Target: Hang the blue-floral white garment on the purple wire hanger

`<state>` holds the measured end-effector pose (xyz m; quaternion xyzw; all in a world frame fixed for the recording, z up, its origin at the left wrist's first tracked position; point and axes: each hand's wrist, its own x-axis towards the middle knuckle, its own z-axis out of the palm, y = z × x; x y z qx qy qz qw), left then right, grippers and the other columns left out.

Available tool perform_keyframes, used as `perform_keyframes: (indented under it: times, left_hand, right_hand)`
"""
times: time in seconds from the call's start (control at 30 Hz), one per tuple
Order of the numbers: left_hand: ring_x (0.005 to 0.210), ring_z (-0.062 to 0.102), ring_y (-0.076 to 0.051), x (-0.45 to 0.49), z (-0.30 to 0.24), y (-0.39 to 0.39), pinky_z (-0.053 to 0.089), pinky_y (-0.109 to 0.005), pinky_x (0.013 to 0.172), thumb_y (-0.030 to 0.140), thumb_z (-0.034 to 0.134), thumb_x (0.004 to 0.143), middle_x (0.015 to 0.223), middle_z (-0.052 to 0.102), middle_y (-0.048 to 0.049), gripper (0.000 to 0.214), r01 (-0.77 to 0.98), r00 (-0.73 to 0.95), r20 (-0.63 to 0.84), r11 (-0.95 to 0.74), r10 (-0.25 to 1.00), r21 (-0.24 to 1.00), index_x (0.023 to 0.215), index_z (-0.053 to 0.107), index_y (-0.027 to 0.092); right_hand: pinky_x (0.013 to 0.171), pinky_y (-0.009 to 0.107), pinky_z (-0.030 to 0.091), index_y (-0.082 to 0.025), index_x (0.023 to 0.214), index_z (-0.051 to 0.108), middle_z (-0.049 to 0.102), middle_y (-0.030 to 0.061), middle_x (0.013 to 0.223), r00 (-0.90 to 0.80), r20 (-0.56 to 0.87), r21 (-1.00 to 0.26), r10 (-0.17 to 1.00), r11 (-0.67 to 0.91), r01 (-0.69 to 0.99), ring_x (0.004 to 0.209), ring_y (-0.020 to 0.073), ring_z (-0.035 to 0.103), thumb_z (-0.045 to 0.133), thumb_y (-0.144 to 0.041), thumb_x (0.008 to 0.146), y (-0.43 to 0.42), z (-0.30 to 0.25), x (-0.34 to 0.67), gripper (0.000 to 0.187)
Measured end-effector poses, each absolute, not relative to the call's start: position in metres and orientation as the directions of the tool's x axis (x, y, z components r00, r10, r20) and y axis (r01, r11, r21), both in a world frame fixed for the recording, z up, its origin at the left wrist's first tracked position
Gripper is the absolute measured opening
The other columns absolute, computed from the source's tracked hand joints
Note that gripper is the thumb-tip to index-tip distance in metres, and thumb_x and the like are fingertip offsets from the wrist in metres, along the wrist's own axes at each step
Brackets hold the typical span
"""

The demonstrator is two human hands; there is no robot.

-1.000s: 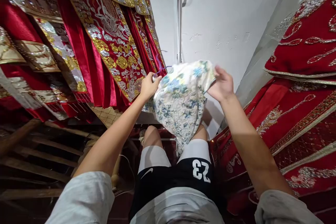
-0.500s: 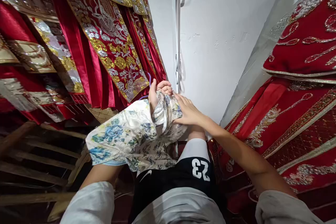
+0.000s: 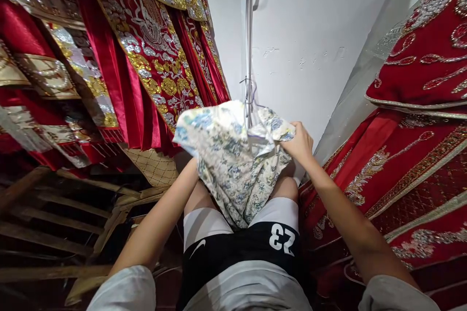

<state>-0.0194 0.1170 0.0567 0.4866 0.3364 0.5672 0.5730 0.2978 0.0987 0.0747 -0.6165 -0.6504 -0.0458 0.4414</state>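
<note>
A cream garment (image 3: 229, 160) with a blue and green flower print is spread in front of me, its lower part hanging over my lap. At its right shoulder, the fingers of my right hand (image 3: 299, 145) are closed round the cloth. My left forearm (image 3: 168, 204) runs up to the garment's left side, where the fabric hides my left hand and its fingers. A thin purple hanger (image 3: 254, 95) shows at the neckline, its hook beside the metal rail; most of it is hidden by the cloth.
An upright metal rail (image 3: 249, 34) stands against the white wall (image 3: 302, 24). Red embroidered garments (image 3: 156, 48) hang at the left, above a wooden slatted chair (image 3: 69, 209). More red beaded clothing (image 3: 412, 155) hangs at the right.
The bunched garment has been opened out and lifted. My right hand has moved right to its shoulder, and my left hand has gone out of sight behind the cloth. The purple hanger's upper part now shows.
</note>
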Motion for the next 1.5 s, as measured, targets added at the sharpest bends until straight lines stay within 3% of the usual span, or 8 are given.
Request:
perform_keyframes:
  times: [0.2,0.33,0.6,0.77,0.9,1.03,1.3,1.5]
  left_hand:
    - [0.120,0.066,-0.034,-0.016,0.024,0.098,0.055,-0.049,0.101,0.083,0.050,0.083,0.108,0.076,-0.0144,0.071,-0.317,-0.029,0.184,-0.184,0.982,0.931,0.110,0.069,0.020]
    - [0.135,0.057,-0.032,0.002,0.002,0.085,0.043,-0.044,0.116,0.060,0.076,0.077,0.130,0.070,-0.0110,0.059,-0.173,-0.192,0.274,-0.307,0.942,0.936,0.120,0.068,0.020]
    - [0.146,0.046,-0.033,0.027,-0.049,0.041,0.036,-0.046,0.123,0.040,0.082,0.076,0.146,0.061,-0.0109,0.070,-0.157,-0.297,0.160,-0.213,0.941,0.964,0.140,0.057,0.024]
    - [0.145,0.047,-0.034,0.036,-0.072,0.023,0.036,-0.048,0.123,0.041,0.085,0.074,0.153,0.053,-0.0136,0.074,-0.173,-0.217,0.068,-0.107,0.974,0.979,0.140,0.058,0.022]
    - [0.145,0.048,-0.034,0.039,-0.075,0.015,0.036,-0.048,0.123,0.040,0.085,0.074,0.151,0.055,-0.0141,0.073,-0.173,-0.220,0.053,-0.093,0.974,0.981,0.140,0.058,0.022]
    - [0.141,0.052,-0.033,0.036,-0.068,0.009,0.039,-0.048,0.121,0.041,0.084,0.074,0.149,0.057,-0.0147,0.078,-0.198,-0.210,0.069,-0.112,0.975,0.974,0.143,0.055,0.021]
    - [0.132,0.059,-0.034,0.041,-0.083,0.007,0.045,-0.047,0.115,0.047,0.081,0.074,0.136,0.065,-0.0155,0.063,-0.135,-0.303,0.105,-0.152,0.947,0.979,0.126,0.062,0.019]
    - [0.145,0.039,-0.034,0.047,-0.085,0.000,0.031,-0.050,0.121,0.040,0.071,0.086,0.146,0.045,-0.0195,0.062,0.488,-0.570,0.558,-0.298,0.604,0.821,0.140,0.046,0.022]
  right_hand:
    - [0.091,0.049,0.049,-0.020,0.118,0.054,0.068,0.0183,0.119,0.278,0.627,-0.541,0.728,0.150,0.827,0.112,0.0390,0.062,0.074,-0.057,0.070,0.135,0.119,0.305,0.064]
    - [0.096,0.050,0.048,-0.018,0.120,0.052,0.065,0.0201,0.124,0.208,0.639,-0.503,0.741,0.198,0.841,0.116,0.0397,0.059,0.074,-0.055,0.070,0.148,0.131,0.280,0.066]
    - [0.104,0.053,0.043,-0.019,0.130,0.050,0.060,0.0192,0.131,0.032,0.679,-0.424,0.734,0.356,0.833,0.124,0.0394,0.053,0.070,-0.042,0.070,0.129,0.101,0.288,0.067]
    - [0.118,0.058,0.029,-0.019,0.143,0.042,0.041,0.0192,0.153,0.235,0.714,-0.585,0.659,0.378,0.718,0.147,0.0370,0.029,0.061,-0.029,0.074,0.101,0.051,0.271,0.072]
    - [0.091,0.041,0.051,-0.023,0.108,0.058,0.064,0.0111,0.110,0.250,0.408,-0.908,0.878,0.361,0.212,0.107,0.0271,0.060,0.057,-0.048,0.085,0.068,-0.013,0.214,0.035]
    - [0.054,0.030,0.039,-0.024,0.069,0.048,0.046,-0.0009,0.062,0.040,0.081,-0.989,0.996,0.085,-0.122,0.057,0.0166,0.045,0.057,-0.069,0.080,0.048,-0.052,0.173,0.047]
    - [0.052,0.028,0.028,-0.024,0.063,0.048,0.039,-0.0033,0.056,-0.031,0.180,-0.976,0.983,0.175,-0.129,0.053,0.0133,0.034,0.062,-0.059,0.081,0.045,-0.033,0.196,0.042]
    - [0.051,0.028,0.025,-0.022,0.060,0.053,0.040,-0.0032,0.051,-0.245,0.098,-0.995,0.965,0.089,-0.044,0.050,0.0124,0.032,0.063,-0.050,0.080,0.037,-0.034,0.206,0.036]
